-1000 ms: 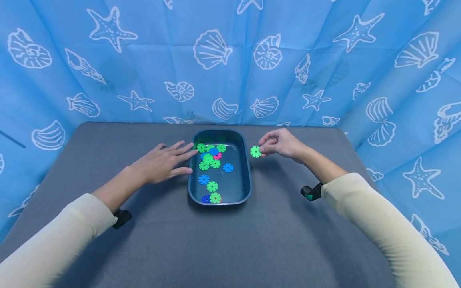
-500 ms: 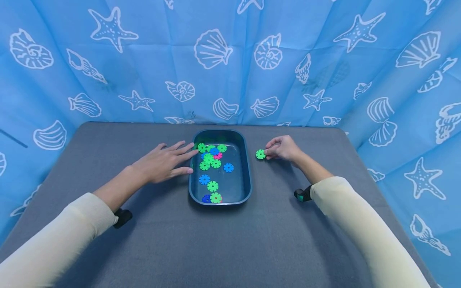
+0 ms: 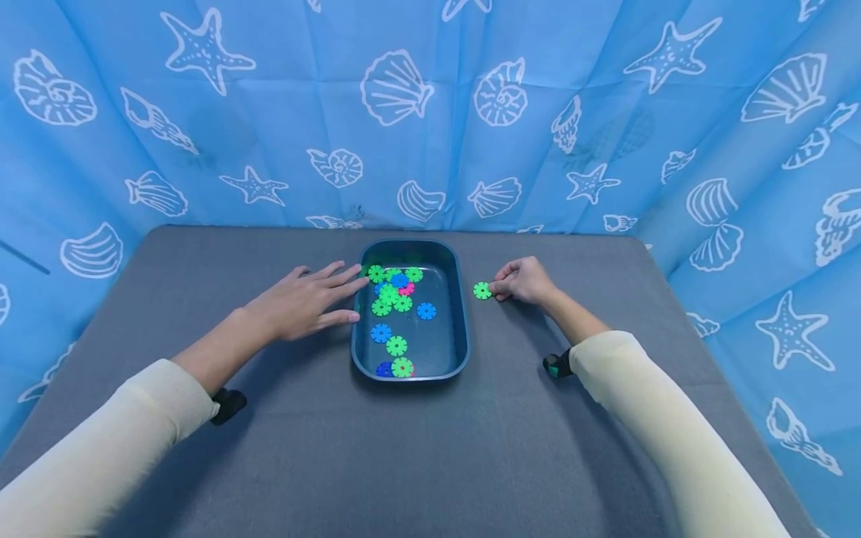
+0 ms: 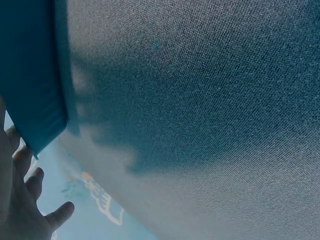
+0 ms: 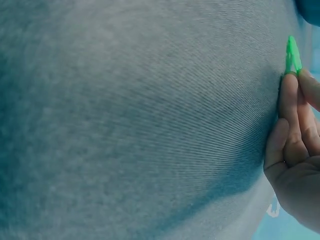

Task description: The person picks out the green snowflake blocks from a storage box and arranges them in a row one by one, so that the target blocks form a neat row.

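Between thumb and fingers, my right hand point(image 3: 528, 281) pinches a green notched plastic disc point(image 3: 481, 291) low over the table, just right of a dark blue tray point(image 3: 440, 347). The right wrist view shows this green disc point(image 5: 292, 55) nearly edge-on at the fingertips. With fingers spread, my left hand point(image 3: 303, 302) has its fingertips at the tray's left rim. In the left wrist view, the left hand point(image 4: 30, 200) lies beside the tray wall point(image 4: 35, 75). Inside the tray are several similar discs, including a blue disc point(image 3: 427, 311) and a green disc point(image 3: 397, 346).
A pile of overlapping discs point(image 3: 389, 295) in green, blue and pink fills the tray's far left part. A grey cloth covers the table point(image 3: 430, 456). Behind it hangs a blue curtain point(image 3: 430, 149) with white shell and starfish prints.
My right hand has shifted slightly right and toward me with the green disc, then a little back left and lower. The left hand and tray keep their places.
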Tool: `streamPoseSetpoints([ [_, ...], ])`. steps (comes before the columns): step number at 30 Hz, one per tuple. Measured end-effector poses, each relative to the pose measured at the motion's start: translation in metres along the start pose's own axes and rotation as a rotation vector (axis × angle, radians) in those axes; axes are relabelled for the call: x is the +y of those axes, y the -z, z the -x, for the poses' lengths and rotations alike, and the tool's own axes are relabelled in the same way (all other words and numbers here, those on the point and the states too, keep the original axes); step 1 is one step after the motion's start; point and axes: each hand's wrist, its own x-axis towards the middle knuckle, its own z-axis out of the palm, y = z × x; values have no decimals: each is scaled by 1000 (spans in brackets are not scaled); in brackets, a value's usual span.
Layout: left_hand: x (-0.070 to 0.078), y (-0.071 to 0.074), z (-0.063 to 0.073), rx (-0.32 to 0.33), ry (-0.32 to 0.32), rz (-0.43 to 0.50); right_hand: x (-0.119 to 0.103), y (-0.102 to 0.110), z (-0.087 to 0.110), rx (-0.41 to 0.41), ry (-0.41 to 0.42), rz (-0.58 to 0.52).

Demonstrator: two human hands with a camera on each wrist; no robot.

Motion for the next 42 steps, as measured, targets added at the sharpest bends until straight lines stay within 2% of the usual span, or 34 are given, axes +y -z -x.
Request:
streamPoseSetpoints([
  [7, -1, 0, 0, -1, -3, -9, 1, -4, 1, 37, 6, 34],
  [11, -1, 1, 0, -12, 3, -8, -3, -3, 3, 31, 63, 38],
  [15, -2, 1, 0, -8, -3, -26, -18, 2, 6, -7, 147, 19],
  [19, -2, 1, 0, 11, -17, -35, -43, 11, 12, -73, 189, -23],
  [24, -2, -1, 1, 24, -26, -18, -80, 18, 21, -172, 215, -10],
  [30, -2, 0, 1, 25, -27, -13, -112, 7, 31, -383, 198, 2],
  [37, -1, 1, 1, 19, -20, -25, -127, -19, 37, -592, 213, 71],
  [42, -1, 1, 1, 10, -15, -16, -133, -37, 38, -782, 173, 116],
])
